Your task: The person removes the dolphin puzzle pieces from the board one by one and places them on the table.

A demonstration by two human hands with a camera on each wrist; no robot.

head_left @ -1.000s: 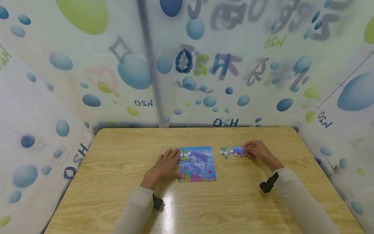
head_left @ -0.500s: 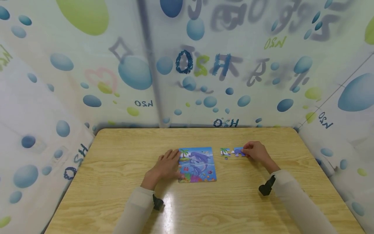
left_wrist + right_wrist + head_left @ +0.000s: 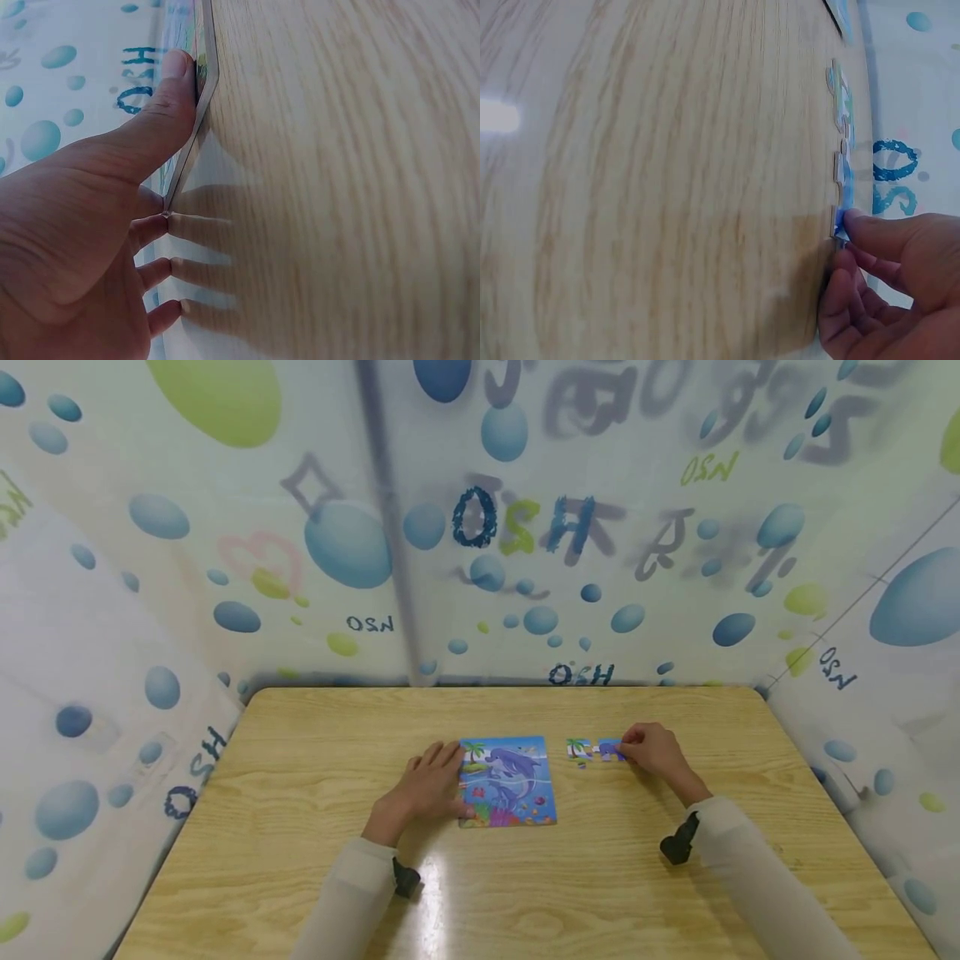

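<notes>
A square dolphin picture board (image 3: 513, 781) lies flat on the table in the head view. At its left edge is my left hand (image 3: 426, 783), fingers stretched out; in the left wrist view the thumb (image 3: 171, 97) rests on the board's corner and the other fingertips touch the tabletop. Right of the board lies a palm-tree puzzle piece (image 3: 577, 748). Close beside it, a blue-and-purple puzzle piece (image 3: 608, 749) is pinched between the thumb and fingers of my right hand (image 3: 657, 753). The right wrist view shows this pinched piece (image 3: 841, 217) in line with the palm-tree piece (image 3: 841, 97).
The wooden table (image 3: 525, 893) reaches back to a white wall (image 3: 465, 610) with blue and green drop prints and mirrored lettering. More printed walls stand at the left and right. A bright reflection lies on the tabletop near my left wrist.
My right hand first shifts the blue-and-purple piece slightly right, then back left toward the palm-tree piece, keeping its pinch. My left hand and the board stay in place.
</notes>
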